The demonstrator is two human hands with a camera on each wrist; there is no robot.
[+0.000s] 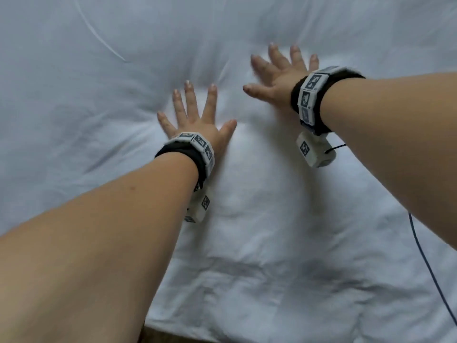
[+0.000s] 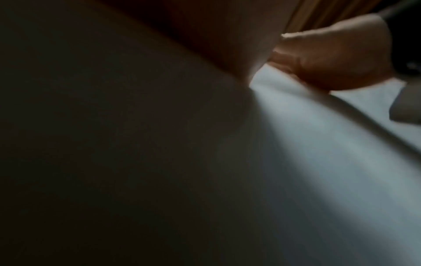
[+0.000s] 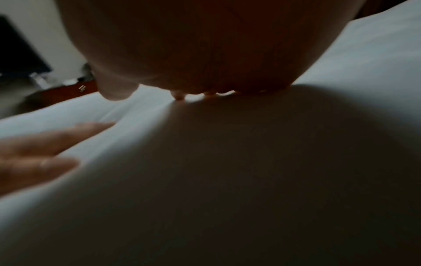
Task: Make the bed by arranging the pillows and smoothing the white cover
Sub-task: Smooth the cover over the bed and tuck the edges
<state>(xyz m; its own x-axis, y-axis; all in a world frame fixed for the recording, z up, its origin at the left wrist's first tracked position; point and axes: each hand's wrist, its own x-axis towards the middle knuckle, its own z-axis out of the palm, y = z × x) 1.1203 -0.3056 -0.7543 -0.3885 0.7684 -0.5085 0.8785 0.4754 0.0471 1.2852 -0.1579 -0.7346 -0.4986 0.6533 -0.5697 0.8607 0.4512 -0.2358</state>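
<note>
While both palms press flat, the head view shows the left hand (image 1: 195, 120) and the right hand (image 1: 279, 73) spread on the white cover (image 1: 272, 243), fingers straight and splayed, neither grip closed on any cloth. That flat spread suits smoothing: it pushes creases outward instead of bunching fabric. The right hand lies farther up the bed than the left, just beside it. Wrinkles fan out to the left, and a curved crease (image 1: 103, 43) crosses the far part of the cover. Marker-tagged wristbands (image 1: 309, 95) sit on both wrists and a thin cable (image 1: 425, 263) trails over the cover at the right. No pillow is clearly separable here.

From the left wrist the picture is mostly dark, as expected with the wrist low on the bed; a strip of lit cover and part of the other hand show at the right.

From the right wrist the palm shadows the cover, fingertips touching it, while the left hand's straight fingers lie on the cloth at the left edge
</note>
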